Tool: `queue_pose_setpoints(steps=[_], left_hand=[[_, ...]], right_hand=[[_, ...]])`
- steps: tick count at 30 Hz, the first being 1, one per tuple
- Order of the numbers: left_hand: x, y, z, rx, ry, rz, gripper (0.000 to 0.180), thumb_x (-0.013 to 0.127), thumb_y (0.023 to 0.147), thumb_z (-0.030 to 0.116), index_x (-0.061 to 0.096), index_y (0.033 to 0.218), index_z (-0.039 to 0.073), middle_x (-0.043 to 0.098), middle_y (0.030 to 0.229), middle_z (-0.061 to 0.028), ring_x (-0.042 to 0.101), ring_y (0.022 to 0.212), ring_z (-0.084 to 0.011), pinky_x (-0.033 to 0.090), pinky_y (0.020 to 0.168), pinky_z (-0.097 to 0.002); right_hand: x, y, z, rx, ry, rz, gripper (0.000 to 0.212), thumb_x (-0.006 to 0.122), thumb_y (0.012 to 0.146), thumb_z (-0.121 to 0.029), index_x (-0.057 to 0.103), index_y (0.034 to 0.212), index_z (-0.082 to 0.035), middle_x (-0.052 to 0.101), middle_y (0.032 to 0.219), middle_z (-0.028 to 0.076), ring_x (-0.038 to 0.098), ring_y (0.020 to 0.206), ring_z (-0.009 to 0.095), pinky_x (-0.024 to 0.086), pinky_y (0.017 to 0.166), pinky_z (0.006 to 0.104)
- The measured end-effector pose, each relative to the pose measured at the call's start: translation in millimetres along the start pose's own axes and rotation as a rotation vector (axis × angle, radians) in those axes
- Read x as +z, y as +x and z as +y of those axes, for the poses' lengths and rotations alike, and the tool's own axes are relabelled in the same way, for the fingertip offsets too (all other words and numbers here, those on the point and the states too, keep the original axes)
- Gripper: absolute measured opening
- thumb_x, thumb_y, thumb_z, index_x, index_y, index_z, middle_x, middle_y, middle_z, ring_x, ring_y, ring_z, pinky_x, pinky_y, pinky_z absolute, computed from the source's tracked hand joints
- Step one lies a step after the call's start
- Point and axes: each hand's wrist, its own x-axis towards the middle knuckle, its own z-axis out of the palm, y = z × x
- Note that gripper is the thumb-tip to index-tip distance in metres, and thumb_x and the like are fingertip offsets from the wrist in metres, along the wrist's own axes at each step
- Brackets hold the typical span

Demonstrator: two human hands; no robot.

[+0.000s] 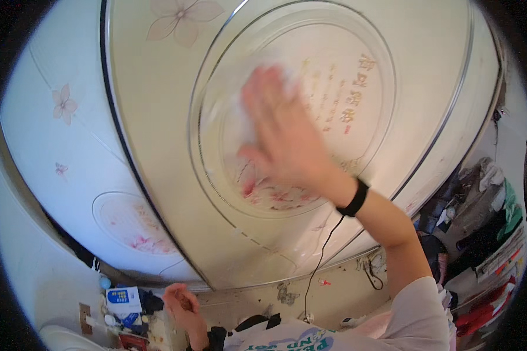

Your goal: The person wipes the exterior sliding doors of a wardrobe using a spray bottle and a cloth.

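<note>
My right hand (278, 126), blurred by motion, presses flat against the round decorated panel (339, 152) of a cream sliding wardrobe door (152, 76). Under and around its fingers shows the whitish edge of what looks like a cleaning cloth (240, 108); most of it is hidden by the hand. A black band (354, 197) circles the right wrist, with a thin dark cord (322, 257) hanging past it. Low on the left, my left hand (183, 307) hovers with loosely curled fingers and nothing visible in them. Its wrist carries a dark band too.
Another pale door panel (59, 146) with pink flowers adjoins on the left. A blue-and-white box (123, 299) and small items stand at lower left, near a wall socket (85, 317). Clothes (479, 205) hang or lie piled on the right. Small scraps lie on the pale floor (228, 304).
</note>
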Motion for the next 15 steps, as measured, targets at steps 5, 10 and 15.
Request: queue_pose_setpoints(steps=[5, 10, 15], left_hand=[[7.0, 3.6, -7.1, 0.011, 0.023, -0.069, 0.050, 0.032, 0.094, 0.049, 0.052, 0.081, 0.005, 0.037, 0.046, 0.0006, 0.029, 0.035, -0.0063, 0.015, 0.035, -0.0218], [14.6, 2.5, -8.0, 0.012, -0.040, -0.080, 0.047, 0.034, 0.094, 0.046, 0.054, 0.082, 0.006, 0.036, 0.044, 0.0002, 0.026, 0.034, -0.0069, 0.016, 0.034, -0.0230], [23.5, 0.2, -9.7, 0.066, -0.076, -0.064, 0.045, 0.037, 0.094, 0.045, 0.054, 0.084, 0.005, 0.034, 0.043, 0.0000, 0.023, 0.032, -0.0074, 0.017, 0.033, -0.0240]], right_hand=[[8.6, -19.8, -13.0, -0.144, 0.047, -0.180, 0.084, 0.056, 0.077, -0.049, 0.024, 0.138, 0.000, 0.022, 0.143, 0.023, 0.018, 0.134, 0.039, 0.015, 0.105, 0.0554], [-35.1, 14.1, 54.7, 0.066, -0.250, 0.147, 0.082, 0.053, 0.081, -0.046, 0.022, 0.136, 0.006, 0.018, 0.141, 0.030, 0.015, 0.132, 0.044, 0.013, 0.104, 0.0568], [-46.9, 20.4, 79.6, 0.209, -0.416, 0.367, 0.071, 0.056, 0.083, -0.037, 0.030, 0.129, 0.012, 0.011, 0.140, 0.035, 0.010, 0.131, 0.049, 0.013, 0.103, 0.0586]])
